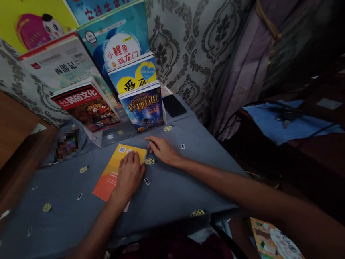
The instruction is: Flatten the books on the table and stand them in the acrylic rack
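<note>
Our left hand (129, 173) lies spread on the orange book (108, 171), palm down, its fingers together and nearly straight — pressing or resting on the cover, not gripped round it. Our right hand (161, 150) sits just beside the book's upper right corner, loosely curled with the forefinger reaching toward that corner; we see nothing held in it, and it seems to rest on the tablecloth (177, 189). The book lies flat and slanted on this grey-blue cloth, a barcode at its upper end, its cover running from yellow at the top to orange-red below. Just beyond our hands stands a clear rack (109, 137) with books leaning back in tiers: a red book (88, 106) at the front left, a dark blue book (142, 110) at the front right, and behind them a grey-white book (61, 66), a teal book (93, 51) and a bright yellow book (6, 27). To the right of the rack lies a black phone (174, 105) — dark-screened, near the table edge. Patterned wallpaper (179, 36) rises behind, with a tied curtain (242, 67) to our right. Low on that side, below the tabletop, we see another colourful book (272, 237).
</note>
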